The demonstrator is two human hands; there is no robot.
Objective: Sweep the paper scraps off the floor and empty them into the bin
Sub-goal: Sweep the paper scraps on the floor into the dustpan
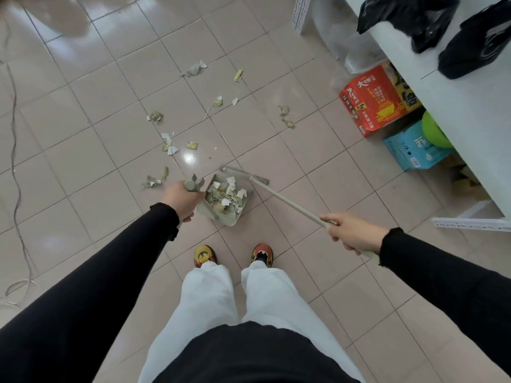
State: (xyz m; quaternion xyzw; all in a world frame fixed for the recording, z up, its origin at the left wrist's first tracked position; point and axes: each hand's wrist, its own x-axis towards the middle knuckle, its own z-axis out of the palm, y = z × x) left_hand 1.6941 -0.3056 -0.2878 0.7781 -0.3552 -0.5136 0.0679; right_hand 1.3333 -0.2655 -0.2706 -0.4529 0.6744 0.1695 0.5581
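**A:** Where do the paper scraps (pixel 154 116) stand for us?

**B:** In two lots. A heap (pixel 225 194) sits inside the dustpan (pixel 218 215), which rests on the floor (pixel 83 139) just ahead of our shoes. The rest lie loose on the tiles beyond the pan, mostly ahead and to the left, with a small pair off to the front right.

**A:** And the closest loose ones?

**B:** A small cluster (pixel 151 183) just left of our left hand (pixel 181 200). It lies beside the pan, not in front of its mouth.

**A:** What have we got hold of?

**B:** The left hand's fingers are wrapped round the top of the dustpan's upright handle. The right hand (pixel 351 233) is closed round the broom (pixel 287 201) near the top end of its shaft.

**A:** How does the broom lie?

**B:** Its shaft slants from the right hand forward and to the left, and the broom head (pixel 244 175) sits at the pan's far rim. The pan's mouth faces away from us, towards the scatter. So the head is on our side of the loose scraps. We judge it must reach out past them and draw back towards the mouth. For the side cluster we would have to turn the pan.

**A:** The bin?

**B:** We can't see one. To our right there is only a white shelf (pixel 470 106), with a red carton (pixel 378 103) and a blue box (pixel 412 152) beneath it.
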